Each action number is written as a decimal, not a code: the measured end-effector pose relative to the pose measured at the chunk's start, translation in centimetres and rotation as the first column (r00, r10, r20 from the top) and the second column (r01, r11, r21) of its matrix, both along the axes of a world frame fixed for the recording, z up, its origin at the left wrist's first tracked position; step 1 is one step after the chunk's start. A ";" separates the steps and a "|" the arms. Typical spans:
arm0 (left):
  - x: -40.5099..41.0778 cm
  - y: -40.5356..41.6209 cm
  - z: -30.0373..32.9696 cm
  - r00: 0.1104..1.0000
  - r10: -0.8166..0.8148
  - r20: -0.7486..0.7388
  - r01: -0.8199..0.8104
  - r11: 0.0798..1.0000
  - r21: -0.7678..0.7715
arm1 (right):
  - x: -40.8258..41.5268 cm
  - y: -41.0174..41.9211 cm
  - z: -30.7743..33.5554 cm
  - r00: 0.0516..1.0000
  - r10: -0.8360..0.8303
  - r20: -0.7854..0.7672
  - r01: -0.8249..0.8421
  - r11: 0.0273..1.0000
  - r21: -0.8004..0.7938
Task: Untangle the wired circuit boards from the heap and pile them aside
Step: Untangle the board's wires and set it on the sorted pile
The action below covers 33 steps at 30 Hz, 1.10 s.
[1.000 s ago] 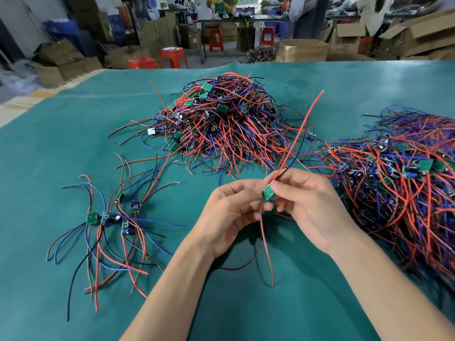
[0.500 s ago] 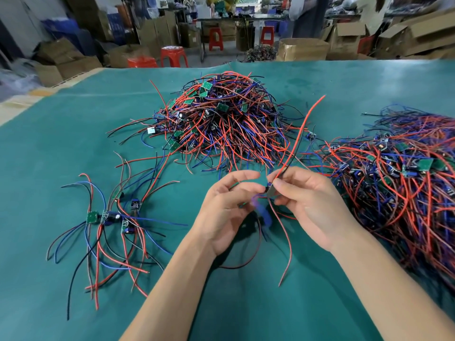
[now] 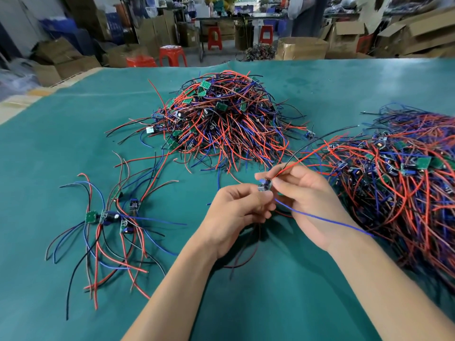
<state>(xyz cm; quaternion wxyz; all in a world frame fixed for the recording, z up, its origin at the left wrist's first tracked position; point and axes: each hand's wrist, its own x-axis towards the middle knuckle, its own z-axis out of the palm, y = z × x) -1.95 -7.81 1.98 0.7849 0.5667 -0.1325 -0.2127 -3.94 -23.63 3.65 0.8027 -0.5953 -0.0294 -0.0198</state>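
A small wired circuit board [image 3: 265,185] is held above the green table between both hands. My right hand [image 3: 307,200] pinches it at the top, with a red and a black wire running up to the right. My left hand [image 3: 236,212] pinches it from below; a blue wire trails right across my right wrist and dark wires hang under the hands. A tangled heap of boards and red, blue and black wires [image 3: 221,119] lies behind. A second big heap [image 3: 403,183] spreads at the right. Several separated boards [image 3: 110,217] lie spread at the left.
The green mat [image 3: 61,134] covers the table. Beyond its far edge stand red stools [image 3: 172,55], cardboard boxes [image 3: 301,48] and a person [image 3: 305,18] at a bench.
The board has turned in my fingers. Its red wire has swung from pointing steeply up to lying lower toward the right heap, and a blue wire now stretches right over my right wrist.
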 end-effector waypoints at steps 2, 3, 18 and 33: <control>0.2 0.0 0.0 0.999 0.014 -0.040 -0.015 1.000 -0.023 | 0.0 0.1 -0.1 1.000 -0.011 -0.003 0.011 0.999 -0.037; 0.2 0.0 0.0 0.998 0.019 -0.053 -0.021 0.999 -0.028 | 0.1 0.3 -0.1 1.000 -0.022 -0.007 0.021 0.998 -0.054; 0.1 -0.4 -0.1 1.000 0.022 -0.008 -0.022 0.997 0.073 | 0.2 -0.3 -0.6 0.957 -0.289 0.029 0.282 0.898 -0.337; 0.3 -0.3 -0.3 0.995 0.043 0.085 -0.050 0.995 0.082 | 0.2 -0.4 -0.2 0.972 -0.190 -0.140 0.140 0.941 -0.307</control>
